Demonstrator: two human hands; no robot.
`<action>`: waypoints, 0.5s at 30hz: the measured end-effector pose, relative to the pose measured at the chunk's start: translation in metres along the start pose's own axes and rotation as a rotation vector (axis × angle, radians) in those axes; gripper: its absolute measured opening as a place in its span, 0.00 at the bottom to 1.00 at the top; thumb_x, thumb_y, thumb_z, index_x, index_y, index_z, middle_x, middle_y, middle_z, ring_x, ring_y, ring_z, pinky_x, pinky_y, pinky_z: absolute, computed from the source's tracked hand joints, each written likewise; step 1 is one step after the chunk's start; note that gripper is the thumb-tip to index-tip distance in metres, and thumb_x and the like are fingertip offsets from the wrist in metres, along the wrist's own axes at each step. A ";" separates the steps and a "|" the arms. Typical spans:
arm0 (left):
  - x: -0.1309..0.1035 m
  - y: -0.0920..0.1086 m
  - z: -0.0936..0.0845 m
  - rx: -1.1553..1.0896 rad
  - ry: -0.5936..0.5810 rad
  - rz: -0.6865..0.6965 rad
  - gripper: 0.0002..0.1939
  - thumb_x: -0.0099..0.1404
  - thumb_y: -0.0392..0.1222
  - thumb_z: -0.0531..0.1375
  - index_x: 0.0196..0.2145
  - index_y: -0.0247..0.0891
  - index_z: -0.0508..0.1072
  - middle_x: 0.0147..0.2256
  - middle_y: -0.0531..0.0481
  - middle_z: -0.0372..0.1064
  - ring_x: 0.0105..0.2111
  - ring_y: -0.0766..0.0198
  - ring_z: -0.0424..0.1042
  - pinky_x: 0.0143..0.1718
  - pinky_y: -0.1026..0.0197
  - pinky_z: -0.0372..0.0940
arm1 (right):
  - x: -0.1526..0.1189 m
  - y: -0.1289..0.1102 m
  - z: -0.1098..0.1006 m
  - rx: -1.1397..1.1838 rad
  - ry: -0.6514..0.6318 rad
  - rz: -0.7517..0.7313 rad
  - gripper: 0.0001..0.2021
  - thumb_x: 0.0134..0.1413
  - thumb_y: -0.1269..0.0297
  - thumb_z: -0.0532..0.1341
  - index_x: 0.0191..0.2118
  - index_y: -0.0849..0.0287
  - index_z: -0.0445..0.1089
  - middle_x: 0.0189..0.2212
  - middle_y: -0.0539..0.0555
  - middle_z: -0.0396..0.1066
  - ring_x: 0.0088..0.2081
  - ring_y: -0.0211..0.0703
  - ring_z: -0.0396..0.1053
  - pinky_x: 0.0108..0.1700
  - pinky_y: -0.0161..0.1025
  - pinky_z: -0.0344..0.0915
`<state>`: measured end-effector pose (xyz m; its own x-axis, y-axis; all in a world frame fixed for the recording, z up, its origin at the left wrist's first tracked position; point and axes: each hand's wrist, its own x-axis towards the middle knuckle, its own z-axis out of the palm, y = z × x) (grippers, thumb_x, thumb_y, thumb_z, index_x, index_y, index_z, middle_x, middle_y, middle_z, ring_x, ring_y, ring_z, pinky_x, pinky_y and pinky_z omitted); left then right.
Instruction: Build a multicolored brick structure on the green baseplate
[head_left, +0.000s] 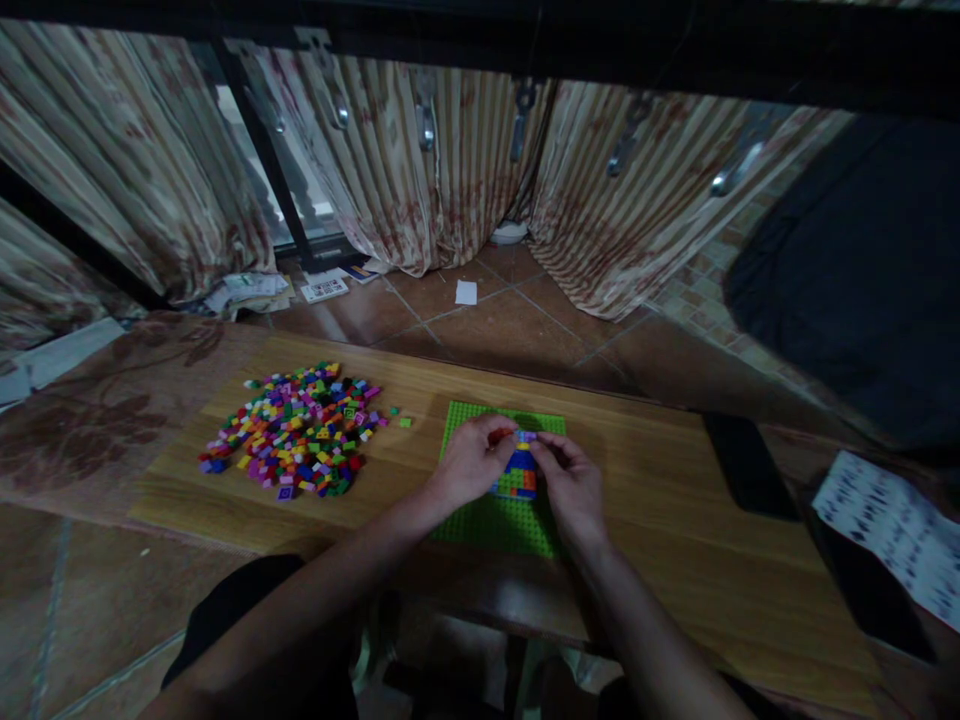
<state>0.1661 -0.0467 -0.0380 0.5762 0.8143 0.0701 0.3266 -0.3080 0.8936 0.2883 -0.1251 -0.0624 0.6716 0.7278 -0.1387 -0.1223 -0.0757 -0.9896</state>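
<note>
A green studded baseplate (501,532) lies on the wooden table. On it is a block structure (520,475) of blue, orange and other coloured bricks, with light purple and yellow pieces at its far end. From the left, my left hand (474,458) touches the far end of the structure with its fingers closed together. My right hand (573,482) is at the opposite side, thumb and index finger pressed at the light purple piece. Whether either hand pinches a separate small brick is too small to tell.
A large pile of loose coloured bricks (300,430) covers the table's left part, with a lime brick (405,422) beside it. A black phone-like slab (750,466) and a printed sheet (889,525) lie at the right. Curtains (420,170) hang beyond the table.
</note>
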 end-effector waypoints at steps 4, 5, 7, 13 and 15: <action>0.000 -0.002 0.002 -0.049 0.001 -0.002 0.09 0.62 0.39 0.57 0.38 0.38 0.76 0.33 0.51 0.75 0.32 0.65 0.73 0.35 0.64 0.67 | 0.000 0.002 0.000 -0.002 0.004 -0.011 0.18 0.37 0.51 0.71 0.34 0.58 0.76 0.31 0.52 0.76 0.32 0.42 0.71 0.39 0.42 0.69; 0.000 -0.002 0.003 -0.061 0.002 -0.002 0.09 0.62 0.39 0.57 0.38 0.38 0.76 0.32 0.52 0.75 0.31 0.65 0.73 0.34 0.64 0.67 | 0.000 0.002 0.000 -0.005 0.005 -0.013 0.18 0.38 0.52 0.70 0.34 0.58 0.76 0.31 0.51 0.76 0.32 0.42 0.72 0.39 0.41 0.69; 0.001 -0.003 0.005 -0.081 0.011 -0.005 0.08 0.61 0.38 0.57 0.36 0.37 0.76 0.30 0.52 0.75 0.31 0.64 0.73 0.33 0.64 0.67 | -0.001 0.001 0.000 -0.004 0.009 -0.005 0.18 0.38 0.52 0.70 0.34 0.58 0.76 0.30 0.51 0.76 0.31 0.41 0.71 0.37 0.40 0.68; 0.003 -0.004 0.011 -0.152 0.067 -0.076 0.07 0.59 0.36 0.58 0.32 0.37 0.77 0.28 0.51 0.74 0.31 0.64 0.72 0.32 0.64 0.66 | -0.001 -0.007 0.002 0.024 0.007 0.069 0.18 0.34 0.53 0.72 0.31 0.59 0.76 0.26 0.50 0.75 0.26 0.39 0.69 0.32 0.38 0.67; 0.004 -0.005 0.012 -0.176 0.067 -0.089 0.07 0.59 0.36 0.58 0.31 0.36 0.77 0.28 0.51 0.74 0.31 0.64 0.72 0.32 0.64 0.66 | 0.000 -0.008 0.002 0.019 0.000 0.077 0.18 0.33 0.53 0.72 0.31 0.59 0.76 0.25 0.49 0.75 0.25 0.38 0.68 0.31 0.38 0.67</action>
<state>0.1761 -0.0482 -0.0474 0.4975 0.8674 0.0114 0.2346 -0.1472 0.9609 0.2879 -0.1230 -0.0545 0.6599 0.7203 -0.2139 -0.1872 -0.1181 -0.9752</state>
